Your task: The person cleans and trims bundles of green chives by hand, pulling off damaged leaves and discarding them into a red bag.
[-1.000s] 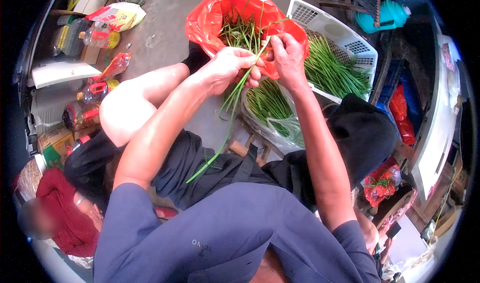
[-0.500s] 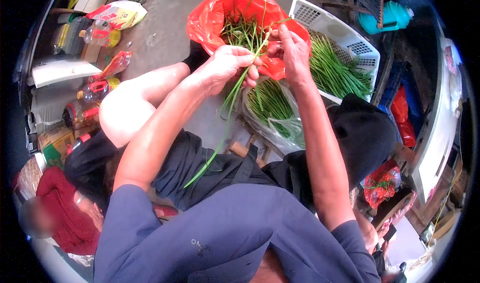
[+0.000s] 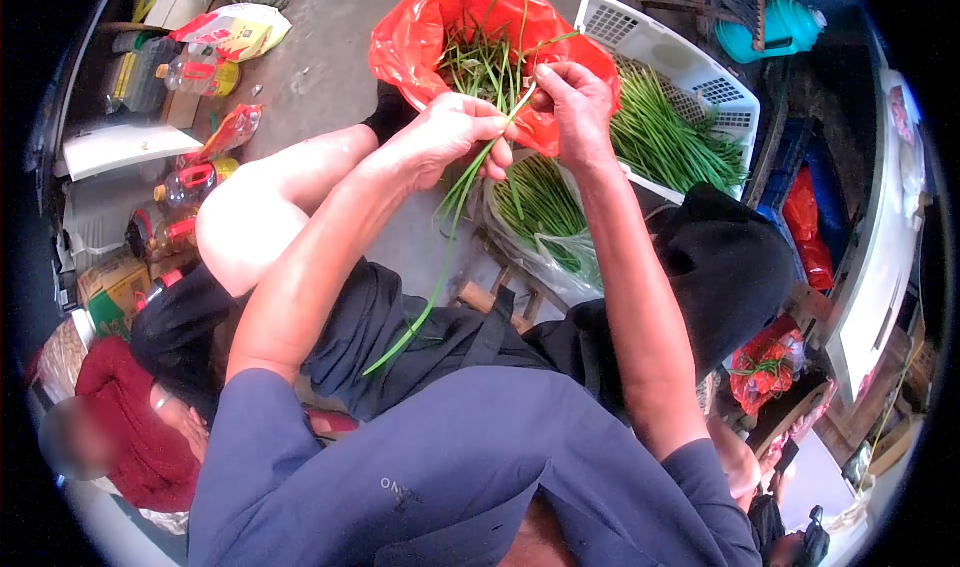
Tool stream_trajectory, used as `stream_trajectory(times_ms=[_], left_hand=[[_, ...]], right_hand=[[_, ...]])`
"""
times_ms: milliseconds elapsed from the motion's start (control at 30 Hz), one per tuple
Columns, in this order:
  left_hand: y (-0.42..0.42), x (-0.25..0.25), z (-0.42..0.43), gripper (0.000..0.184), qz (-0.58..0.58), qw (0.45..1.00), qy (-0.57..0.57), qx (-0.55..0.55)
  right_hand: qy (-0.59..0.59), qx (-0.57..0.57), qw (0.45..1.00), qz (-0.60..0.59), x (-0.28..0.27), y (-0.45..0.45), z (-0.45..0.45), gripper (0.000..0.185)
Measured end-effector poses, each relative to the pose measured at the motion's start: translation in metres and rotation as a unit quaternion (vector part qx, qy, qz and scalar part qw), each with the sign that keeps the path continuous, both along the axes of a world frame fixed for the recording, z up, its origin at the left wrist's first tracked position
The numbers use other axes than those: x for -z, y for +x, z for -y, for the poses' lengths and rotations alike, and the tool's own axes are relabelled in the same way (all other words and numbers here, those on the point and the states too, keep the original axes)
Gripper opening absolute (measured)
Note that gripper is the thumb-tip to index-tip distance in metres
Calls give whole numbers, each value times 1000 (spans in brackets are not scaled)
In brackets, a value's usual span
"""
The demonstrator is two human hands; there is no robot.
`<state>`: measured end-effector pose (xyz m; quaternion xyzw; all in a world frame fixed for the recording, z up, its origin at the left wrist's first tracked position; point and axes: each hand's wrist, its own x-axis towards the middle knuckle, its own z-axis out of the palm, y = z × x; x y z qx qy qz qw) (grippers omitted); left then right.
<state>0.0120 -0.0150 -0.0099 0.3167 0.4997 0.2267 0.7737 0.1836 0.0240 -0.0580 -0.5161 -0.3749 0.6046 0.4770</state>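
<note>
My left hand (image 3: 450,139) is closed around a few long green chives (image 3: 462,202), whose leaves trail down over my lap. My right hand (image 3: 582,107) pinches the pale upper end of a stalk between thumb and forefinger. Both hands are just in front of a red plastic bag (image 3: 405,37), open at the top. Loose chive scraps (image 3: 478,67) fill the part of it I can see. Below my right wrist, a clear plastic bag (image 3: 555,277) holds a bundle of chives (image 3: 538,202).
A white plastic basket (image 3: 735,117) with many chives (image 3: 665,132) stands at the right. A teal jug (image 3: 785,32) is behind it. Several oil bottles (image 3: 200,75) line the left side. A person in a dark red top (image 3: 140,427) is at lower left.
My right hand has shifted slightly left, and its thumb and forefinger have come together on the stalk's end. My left hand keeps its hold on the chives.
</note>
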Motion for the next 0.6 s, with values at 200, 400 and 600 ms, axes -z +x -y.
stream_trajectory(times_ms=[200, 400, 600], left_hand=[[-6, -4, 1, 20, 6, 1000, -5, 22], [-7, -7, 11, 20, 24, 997, -10, 77], [-5, -9, -5, 19, 23, 997, 30, -67]], right_hand=[[2, 10, 1000, 5, 2, 0, 1, 16], [3, 45, 999, 16, 6, 13, -8, 17], [31, -31, 999, 19, 9, 4, -3, 21]])
